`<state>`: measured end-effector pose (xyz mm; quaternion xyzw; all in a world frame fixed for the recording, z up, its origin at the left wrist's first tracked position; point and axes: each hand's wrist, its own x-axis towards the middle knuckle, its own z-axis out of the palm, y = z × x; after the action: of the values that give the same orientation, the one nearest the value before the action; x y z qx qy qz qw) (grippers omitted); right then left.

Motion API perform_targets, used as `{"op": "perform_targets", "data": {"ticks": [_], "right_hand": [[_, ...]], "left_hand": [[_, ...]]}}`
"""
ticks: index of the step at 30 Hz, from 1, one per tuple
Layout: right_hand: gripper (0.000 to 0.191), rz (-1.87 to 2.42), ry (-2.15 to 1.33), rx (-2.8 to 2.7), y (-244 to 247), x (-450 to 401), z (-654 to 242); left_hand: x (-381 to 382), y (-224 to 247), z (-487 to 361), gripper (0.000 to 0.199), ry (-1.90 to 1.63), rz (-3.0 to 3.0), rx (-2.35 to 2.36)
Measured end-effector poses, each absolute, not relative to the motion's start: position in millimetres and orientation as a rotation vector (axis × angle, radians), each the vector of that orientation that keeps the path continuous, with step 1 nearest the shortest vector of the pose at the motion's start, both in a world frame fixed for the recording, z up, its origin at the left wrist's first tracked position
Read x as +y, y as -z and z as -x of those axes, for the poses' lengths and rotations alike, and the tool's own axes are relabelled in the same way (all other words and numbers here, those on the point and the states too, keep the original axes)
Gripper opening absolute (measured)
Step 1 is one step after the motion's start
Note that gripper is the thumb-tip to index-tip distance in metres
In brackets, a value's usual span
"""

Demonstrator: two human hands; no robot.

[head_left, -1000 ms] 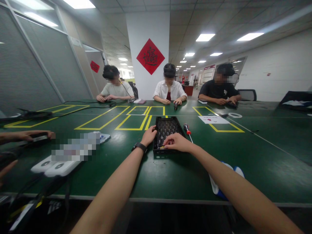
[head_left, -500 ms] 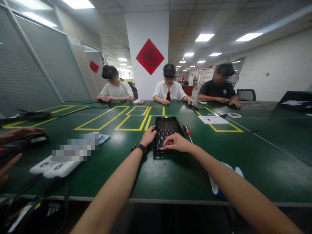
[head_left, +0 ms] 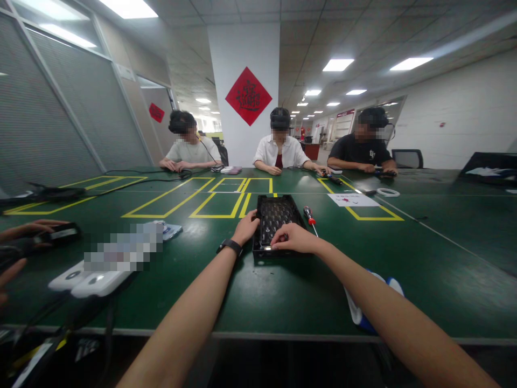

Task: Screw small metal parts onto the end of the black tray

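Note:
A black rectangular tray (head_left: 299,211) with rows of small dark and shiny parts lies on the green table. My left hand (head_left: 246,228) grips its left wall, with the fingertips on the rim. Over the tray's near right part is my right hand (head_left: 291,237), its fingers pinched together; what they hold is too small to make out. A small pale and yellow piece (head_left: 268,248) shows by those fingertips at the near edge. A red and black screwdriver (head_left: 309,215) rests just right of the tray.
White devices (head_left: 95,282) stand at the left, beside another person's hands (head_left: 30,230). Three people sit across the green table (head_left: 226,312). A paper sheet (head_left: 353,200), a white ring (head_left: 388,192) and a blue-white item (head_left: 357,315) lie to the right.
My right hand has shifted very slightly and its fingers are still pinched. My left hand stays on the tray. At the left, the other person's hands and the black object have moved.

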<state>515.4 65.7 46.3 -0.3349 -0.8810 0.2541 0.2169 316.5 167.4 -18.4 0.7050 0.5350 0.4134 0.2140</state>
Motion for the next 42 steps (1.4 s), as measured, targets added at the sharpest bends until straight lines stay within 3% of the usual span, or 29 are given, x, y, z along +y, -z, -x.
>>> {"op": "perform_targets", "data": {"ticks": [12,27,38,42], "right_hand": [[0.032,0.907,-0.845,-2.317,-42.7,65.2,-513.8],[0.022,0.897,-0.641,-2.431,-46.9,63.4,-514.3],[0.055,0.886,-0.767,-2.333,-42.2,62.6,-513.0],[0.052,0.932,-0.749,-2.35,-41.0,63.6,-512.7]], "left_hand": [[170.4,20.8,-316.2,0.049,-1.143,-1.974,1.504],[165.6,16.4,-317.6,0.048,-1.144,-1.985,1.508],[165.6,16.3,-316.6,0.049,-1.129,-1.996,1.499],[165.5,16.2,-316.5,0.048,-1.123,-1.999,1.516]]}}
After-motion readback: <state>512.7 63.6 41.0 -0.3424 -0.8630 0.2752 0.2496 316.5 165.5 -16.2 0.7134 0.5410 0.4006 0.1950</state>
